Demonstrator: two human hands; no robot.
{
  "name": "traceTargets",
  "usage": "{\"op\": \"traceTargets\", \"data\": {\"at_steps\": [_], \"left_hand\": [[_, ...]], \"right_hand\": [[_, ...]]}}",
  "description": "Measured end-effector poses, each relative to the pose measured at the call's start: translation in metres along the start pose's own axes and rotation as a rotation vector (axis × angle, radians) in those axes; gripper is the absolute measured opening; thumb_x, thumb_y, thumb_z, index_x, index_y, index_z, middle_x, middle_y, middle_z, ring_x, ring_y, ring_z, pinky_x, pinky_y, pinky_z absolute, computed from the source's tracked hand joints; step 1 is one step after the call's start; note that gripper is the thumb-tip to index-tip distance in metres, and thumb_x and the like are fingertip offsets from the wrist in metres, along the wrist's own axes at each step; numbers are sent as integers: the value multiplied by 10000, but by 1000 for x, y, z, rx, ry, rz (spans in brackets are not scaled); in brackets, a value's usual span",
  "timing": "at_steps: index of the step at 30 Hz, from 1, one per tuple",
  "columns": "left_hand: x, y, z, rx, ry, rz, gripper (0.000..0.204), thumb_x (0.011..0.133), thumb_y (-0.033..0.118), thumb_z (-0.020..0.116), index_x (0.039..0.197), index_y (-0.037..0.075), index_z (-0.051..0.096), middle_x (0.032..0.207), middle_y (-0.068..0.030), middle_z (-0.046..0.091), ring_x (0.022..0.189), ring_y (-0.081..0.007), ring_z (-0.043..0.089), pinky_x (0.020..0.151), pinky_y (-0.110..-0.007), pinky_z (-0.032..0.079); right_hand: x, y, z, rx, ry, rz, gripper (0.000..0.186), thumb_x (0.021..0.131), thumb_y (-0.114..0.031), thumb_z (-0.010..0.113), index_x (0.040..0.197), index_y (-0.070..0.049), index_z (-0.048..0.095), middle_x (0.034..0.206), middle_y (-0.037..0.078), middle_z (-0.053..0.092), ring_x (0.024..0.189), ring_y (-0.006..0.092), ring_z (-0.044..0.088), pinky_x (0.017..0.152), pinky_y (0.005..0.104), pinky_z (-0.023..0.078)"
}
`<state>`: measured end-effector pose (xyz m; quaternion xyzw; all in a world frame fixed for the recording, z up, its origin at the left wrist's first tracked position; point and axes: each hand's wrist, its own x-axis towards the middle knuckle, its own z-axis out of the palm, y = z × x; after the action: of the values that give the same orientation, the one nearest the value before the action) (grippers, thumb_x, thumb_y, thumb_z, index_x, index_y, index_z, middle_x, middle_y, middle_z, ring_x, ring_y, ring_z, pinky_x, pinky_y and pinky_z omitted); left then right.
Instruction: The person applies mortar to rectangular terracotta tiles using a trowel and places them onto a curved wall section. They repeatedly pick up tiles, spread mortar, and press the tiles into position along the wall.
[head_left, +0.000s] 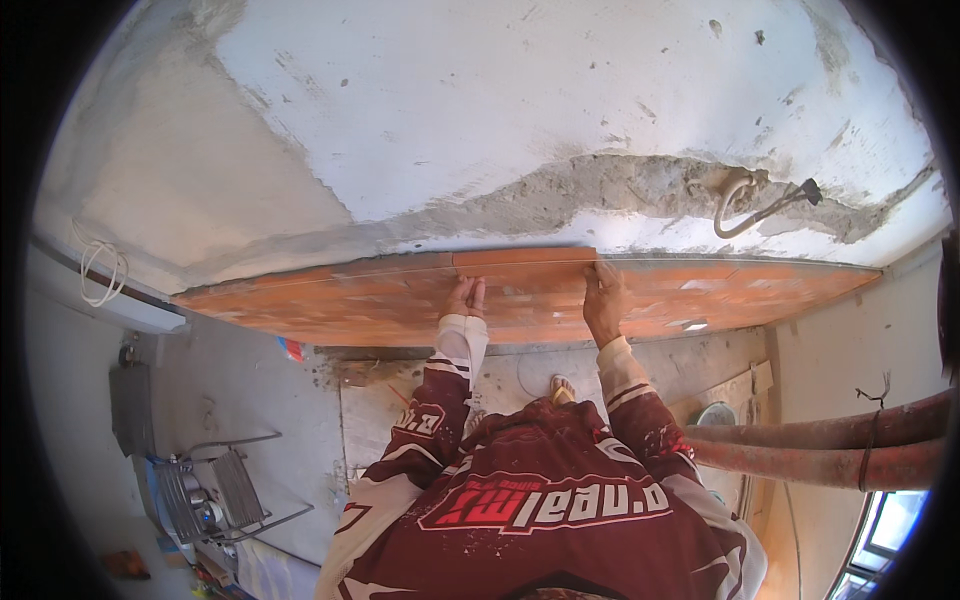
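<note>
An orange brick tile (525, 257) lies at the top edge of the wall's orange tile facing (370, 300), against the rough plaster. My right hand (605, 300) grips its right end, the fingertips up at the tile's upper corner. Below the left end, my left hand (465, 297) has its fingers curled and close together, the tips at the tile's lower edge. How firmly they hold is hard to see. A thin pale string (710, 260) runs along the top of the facing, past the tile.
A bent conduit (735, 215) sticks out of the broken plaster (640, 185). Two reddish poles (850, 450) cross at the right, near a bucket (715, 413). A folding chair (235, 490) stands at lower left. Loose white cable (105, 275) hangs on the left wall.
</note>
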<state>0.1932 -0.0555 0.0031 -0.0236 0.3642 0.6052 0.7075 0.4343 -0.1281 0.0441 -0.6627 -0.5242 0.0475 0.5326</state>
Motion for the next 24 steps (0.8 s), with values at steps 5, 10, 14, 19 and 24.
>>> {"op": "traceTargets", "data": {"at_steps": [5, 10, 14, 19, 24], "left_hand": [[6, 2, -5, 18, -8, 28, 398, 855, 40, 646, 1205, -49, 480, 1128, -153, 581, 1056, -274, 606, 930, -289, 557], [1, 2, 2, 36, 8, 28, 364, 872, 25, 618, 1201, -50, 484, 1150, -158, 575, 1062, -283, 604, 940, -298, 552], [-4, 5, 5, 23, -19, 13, 354, 877, 19, 610, 1201, -49, 486, 1169, -163, 571, 1073, -288, 601, 944, -300, 550], [-3, 4, 3, 23, -28, 29, 369, 872, 18, 619, 1211, -41, 485, 1180, -156, 570, 1075, -271, 601, 949, -289, 546], [-4, 4, 2, 51, -63, 21, 385, 859, 3, 624, 1220, -19, 492, 1181, -122, 580, 1079, -238, 603, 935, -262, 548]], "right_hand": [[3, -8, -5, -20, -7, -63, 137, 888, -109, 561, 943, -10, 639, 915, 119, 644, 865, 301, 557, 816, 393, 422], [4, -1, -5, -118, 5, -106, 83, 853, -97, 578, 880, -38, 632, 855, 99, 633, 817, 295, 545, 760, 393, 414], [4, 5, -1, -154, 32, -120, 70, 845, -109, 593, 847, -54, 637, 832, 92, 629, 795, 294, 540, 738, 392, 408], [5, 4, -1, -122, 32, -107, 81, 835, -119, 611, 834, -44, 641, 807, 103, 635, 771, 304, 544, 724, 401, 414], [6, -2, -6, -131, -49, -71, 220, 838, -108, 621, 1041, -33, 662, 870, 102, 666, 826, 317, 573, 759, 412, 414]]}}
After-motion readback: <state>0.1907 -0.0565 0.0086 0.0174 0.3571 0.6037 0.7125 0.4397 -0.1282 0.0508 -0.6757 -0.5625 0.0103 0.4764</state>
